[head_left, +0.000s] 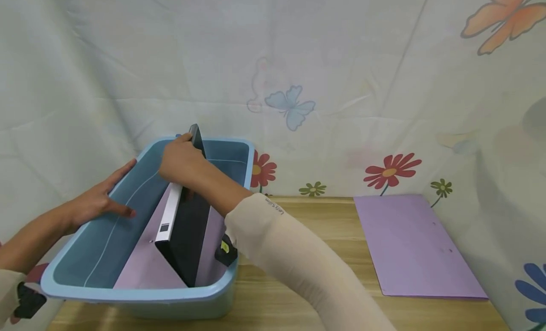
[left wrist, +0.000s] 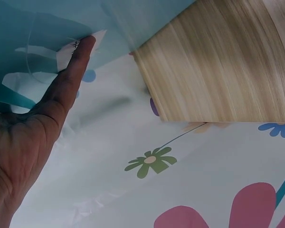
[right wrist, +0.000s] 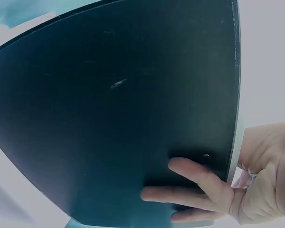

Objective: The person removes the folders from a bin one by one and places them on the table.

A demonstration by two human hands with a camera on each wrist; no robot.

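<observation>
A black binder with a white spine stands tilted inside a blue plastic tub. Reaching in from the right, my right hand grips the binder by its far upper part; in the right wrist view its fingers spread over the black cover. My left hand rests at the tub's left rim, its thumb extended over the inside. The left wrist view shows a straight finger along the tub's outer wall, over a white label. Purple flat covers lie in the tub beneath the binder.
A purple flat folder with small rivets lies at the right of the wooden table. Behind and beside the table hangs a white cloth printed with flowers and butterflies.
</observation>
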